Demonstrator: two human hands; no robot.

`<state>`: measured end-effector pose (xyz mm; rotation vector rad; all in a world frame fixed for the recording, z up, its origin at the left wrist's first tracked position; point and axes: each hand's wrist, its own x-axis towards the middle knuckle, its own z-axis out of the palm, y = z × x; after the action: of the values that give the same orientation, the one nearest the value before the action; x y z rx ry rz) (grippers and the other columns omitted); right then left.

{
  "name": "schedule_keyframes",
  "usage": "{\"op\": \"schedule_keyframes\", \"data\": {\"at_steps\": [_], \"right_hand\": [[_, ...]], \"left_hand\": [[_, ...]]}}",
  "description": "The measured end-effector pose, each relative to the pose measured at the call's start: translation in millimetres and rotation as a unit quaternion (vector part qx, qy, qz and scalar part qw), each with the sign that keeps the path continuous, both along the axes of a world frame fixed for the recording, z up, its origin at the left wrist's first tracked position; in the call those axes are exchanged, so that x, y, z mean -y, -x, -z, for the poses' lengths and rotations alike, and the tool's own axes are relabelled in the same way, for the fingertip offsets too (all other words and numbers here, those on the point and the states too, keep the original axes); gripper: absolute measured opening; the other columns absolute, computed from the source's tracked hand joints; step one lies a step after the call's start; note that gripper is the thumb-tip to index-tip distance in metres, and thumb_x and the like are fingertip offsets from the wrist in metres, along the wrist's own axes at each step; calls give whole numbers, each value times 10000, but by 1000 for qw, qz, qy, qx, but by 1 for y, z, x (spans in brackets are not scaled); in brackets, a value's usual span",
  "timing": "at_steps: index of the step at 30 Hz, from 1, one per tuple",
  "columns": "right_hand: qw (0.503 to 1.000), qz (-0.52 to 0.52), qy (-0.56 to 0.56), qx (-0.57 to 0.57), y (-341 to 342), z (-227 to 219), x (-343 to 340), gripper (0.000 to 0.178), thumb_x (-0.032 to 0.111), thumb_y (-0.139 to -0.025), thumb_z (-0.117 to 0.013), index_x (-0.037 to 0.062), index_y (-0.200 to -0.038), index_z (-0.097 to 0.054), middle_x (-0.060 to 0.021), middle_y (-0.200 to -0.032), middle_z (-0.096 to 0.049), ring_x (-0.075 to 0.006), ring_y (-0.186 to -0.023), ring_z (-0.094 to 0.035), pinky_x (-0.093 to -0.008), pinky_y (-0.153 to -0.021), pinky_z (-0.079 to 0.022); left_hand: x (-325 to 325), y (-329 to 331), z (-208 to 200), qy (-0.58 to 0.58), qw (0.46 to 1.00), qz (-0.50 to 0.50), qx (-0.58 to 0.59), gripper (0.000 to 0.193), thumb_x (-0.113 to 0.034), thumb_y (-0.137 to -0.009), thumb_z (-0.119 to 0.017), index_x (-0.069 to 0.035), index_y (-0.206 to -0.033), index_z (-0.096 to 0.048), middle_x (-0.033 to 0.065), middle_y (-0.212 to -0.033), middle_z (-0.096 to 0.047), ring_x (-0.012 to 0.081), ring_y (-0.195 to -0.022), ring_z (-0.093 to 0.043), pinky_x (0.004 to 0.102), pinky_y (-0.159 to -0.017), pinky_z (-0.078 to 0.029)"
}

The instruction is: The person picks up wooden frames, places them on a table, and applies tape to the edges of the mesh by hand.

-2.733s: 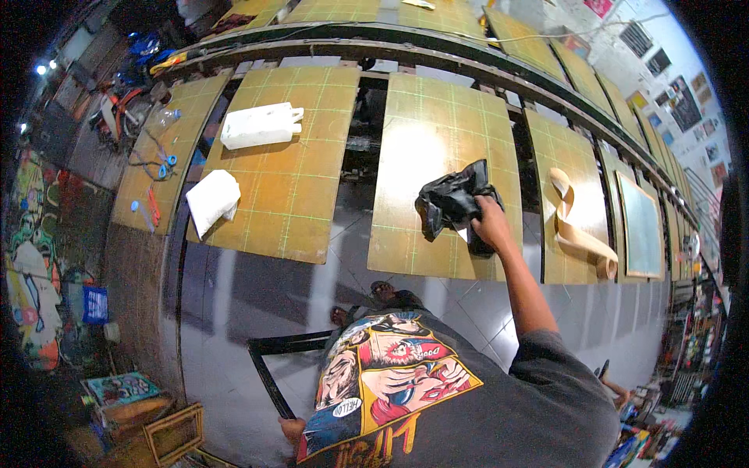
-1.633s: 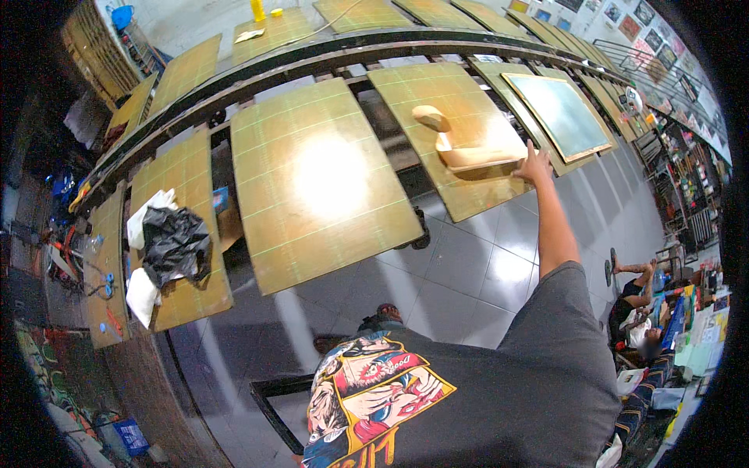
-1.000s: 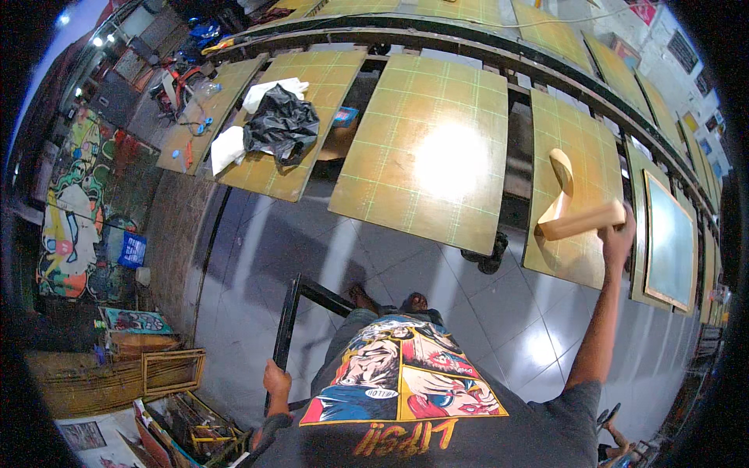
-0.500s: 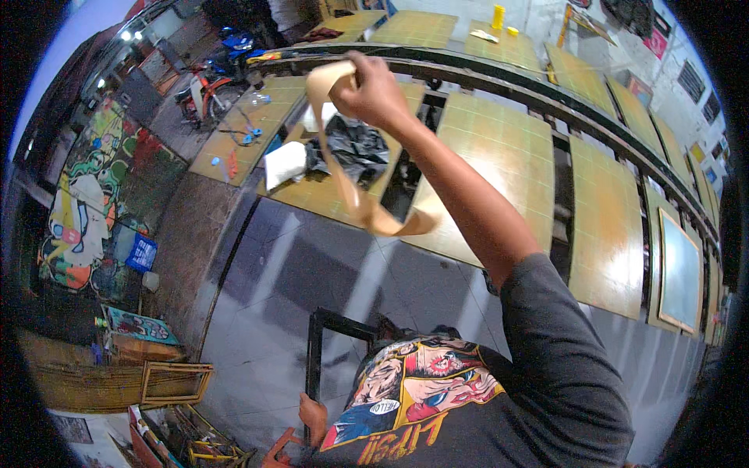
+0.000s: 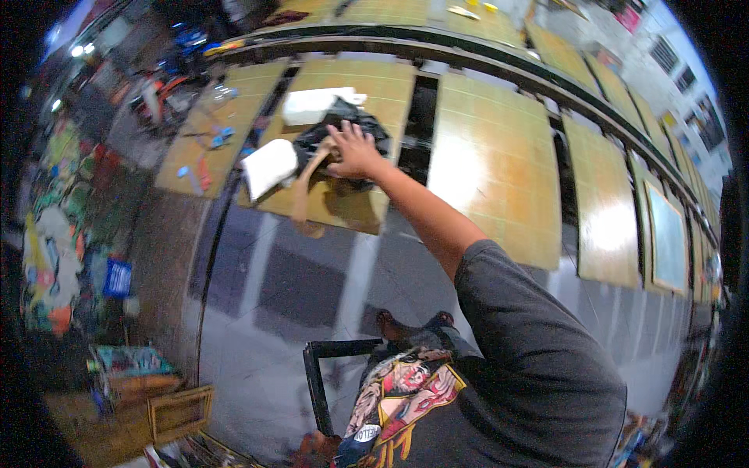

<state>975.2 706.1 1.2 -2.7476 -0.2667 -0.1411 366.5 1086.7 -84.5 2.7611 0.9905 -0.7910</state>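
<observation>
My right hand [image 5: 355,152] reaches out over a wooden board with its fingers spread, resting on or just above a crumpled black plastic bag [image 5: 365,121]. Beneath and beside that hand, a strip of tan tape [image 5: 303,191] trails down over the board's near edge. A white package [image 5: 269,165] lies to the left of the bag, and a white roll-like thing [image 5: 312,105] lies behind it. Low in the picture my left hand [image 5: 316,448], blurred and partly cut off, is closed around the side of a black rectangular frame [image 5: 316,382].
More wooden boards [image 5: 495,179] stretch to the right, with dark gaps between them and a long rail [image 5: 437,48] behind. A pale framed panel [image 5: 665,234] lies at far right. Small blue and red items [image 5: 222,136] sit on the left board. A wooden frame [image 5: 179,417] stands lower left.
My right hand has come down onto the bag, and its fingers have spread from their grip on the tape. The strip, raised before, now hangs over the board edge. The black frame sits lower.
</observation>
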Motion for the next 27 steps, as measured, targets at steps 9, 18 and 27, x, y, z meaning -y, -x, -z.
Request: {"op": "schedule_keyframes", "data": {"at_steps": [9,18,27], "right_hand": [[959,-44,-277,29,339,15,100,479,233,-822,-657,75,-1253,-517,-196,-1127,-611,-369,-1016,-594,-451,-873,-488],[925,268,-196,-182,644,105,233,629,331,-766,-711,99,-1304,-481,-194,-1222,-564,-364,-1129,-535,-440,-948,-441],[884,386,-229,-129,812,92,336,1119,411,-565,-856,97,-1456,-256,-195,-1501,-255,-377,-1382,-249,-434,-1116,-281]], "left_hand": [[34,-77,-11,7,984,176,-2,336,-67,-666,-665,-7,-968,-532,208,-893,-622,425,-854,-610,493,-730,-488],[169,-152,-79,57,764,624,152,222,-23,-684,-612,-42,-873,-497,158,-794,-571,378,-740,-592,474,-643,-477],[410,-138,-261,110,565,798,181,370,-34,-584,-705,-46,-907,-526,130,-767,-565,332,-714,-597,434,-631,-482]]}}
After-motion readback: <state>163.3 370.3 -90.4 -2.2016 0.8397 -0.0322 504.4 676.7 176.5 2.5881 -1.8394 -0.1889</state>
